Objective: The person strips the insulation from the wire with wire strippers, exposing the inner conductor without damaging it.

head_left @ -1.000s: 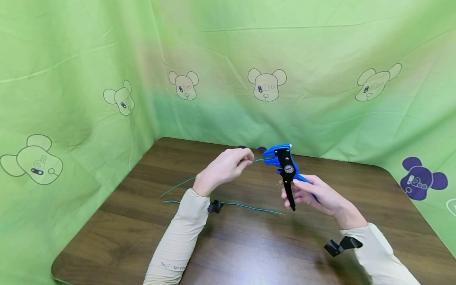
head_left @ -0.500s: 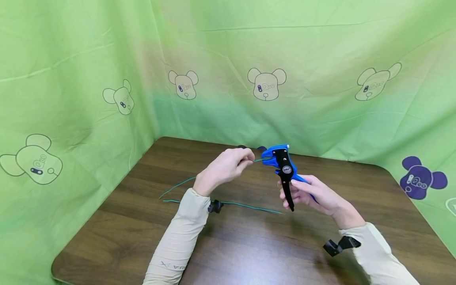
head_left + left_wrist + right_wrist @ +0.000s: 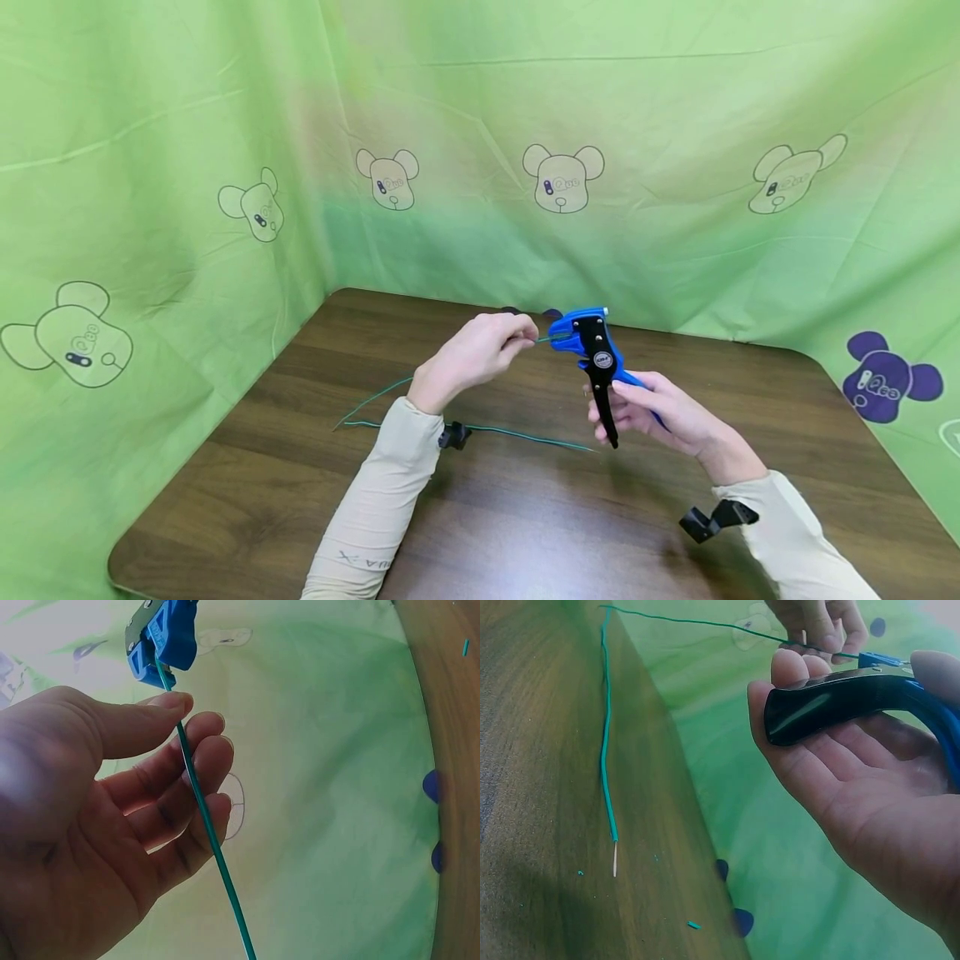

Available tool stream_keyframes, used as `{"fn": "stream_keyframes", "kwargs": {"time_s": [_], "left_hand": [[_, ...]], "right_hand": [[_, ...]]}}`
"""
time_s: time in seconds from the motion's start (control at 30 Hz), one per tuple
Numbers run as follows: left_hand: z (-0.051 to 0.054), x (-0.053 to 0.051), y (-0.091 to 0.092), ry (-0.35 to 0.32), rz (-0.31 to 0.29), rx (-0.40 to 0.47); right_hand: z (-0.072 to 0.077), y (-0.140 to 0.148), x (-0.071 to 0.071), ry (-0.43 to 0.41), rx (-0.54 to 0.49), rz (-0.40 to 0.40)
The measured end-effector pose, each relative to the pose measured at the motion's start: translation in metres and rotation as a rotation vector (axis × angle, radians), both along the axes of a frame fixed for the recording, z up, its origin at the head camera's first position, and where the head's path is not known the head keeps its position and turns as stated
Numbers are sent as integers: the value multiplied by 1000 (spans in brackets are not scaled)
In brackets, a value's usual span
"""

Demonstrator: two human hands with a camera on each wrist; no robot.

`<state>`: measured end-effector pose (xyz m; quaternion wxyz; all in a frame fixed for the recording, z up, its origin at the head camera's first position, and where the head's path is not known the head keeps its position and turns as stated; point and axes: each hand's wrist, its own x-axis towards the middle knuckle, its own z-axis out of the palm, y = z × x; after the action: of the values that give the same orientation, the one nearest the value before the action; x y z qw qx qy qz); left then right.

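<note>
My left hand pinches a thin green wire between thumb and fingers, close to one end. That end runs in between the blue jaws of a wire stripper, where its tip is hidden. The stripper, blue with a black plate and black handle, stands upright above the table, gripped around its handles by my right hand. Behind my left wrist the wire's other end slopes down to the left. A second green wire lies on the table under my left forearm; its bare copper end shows in the right wrist view.
The brown wooden table has rounded corners. Small green scraps of insulation lie on it. Green patterned curtains hang along the back and sides. A black camera mount sits on my right wrist.
The wire stripper has come slightly left toward my left fingers, so less wire shows between them. The held wire's loose tail at the left has dropped a little.
</note>
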<state>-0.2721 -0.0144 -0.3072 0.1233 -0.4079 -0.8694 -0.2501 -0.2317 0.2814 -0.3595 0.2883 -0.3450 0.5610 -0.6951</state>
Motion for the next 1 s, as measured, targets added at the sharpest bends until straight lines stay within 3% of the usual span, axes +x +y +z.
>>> {"fn": "stream_keyframes", "kwargs": {"time_s": [0.43,1.0], "left_hand": [[0,0,-1,47,2,9],[-1,0,0,54,-21,8]], "right_hand": [[0,1,0,5,13,-10],[0,-2,4,-33,94,-74]]}}
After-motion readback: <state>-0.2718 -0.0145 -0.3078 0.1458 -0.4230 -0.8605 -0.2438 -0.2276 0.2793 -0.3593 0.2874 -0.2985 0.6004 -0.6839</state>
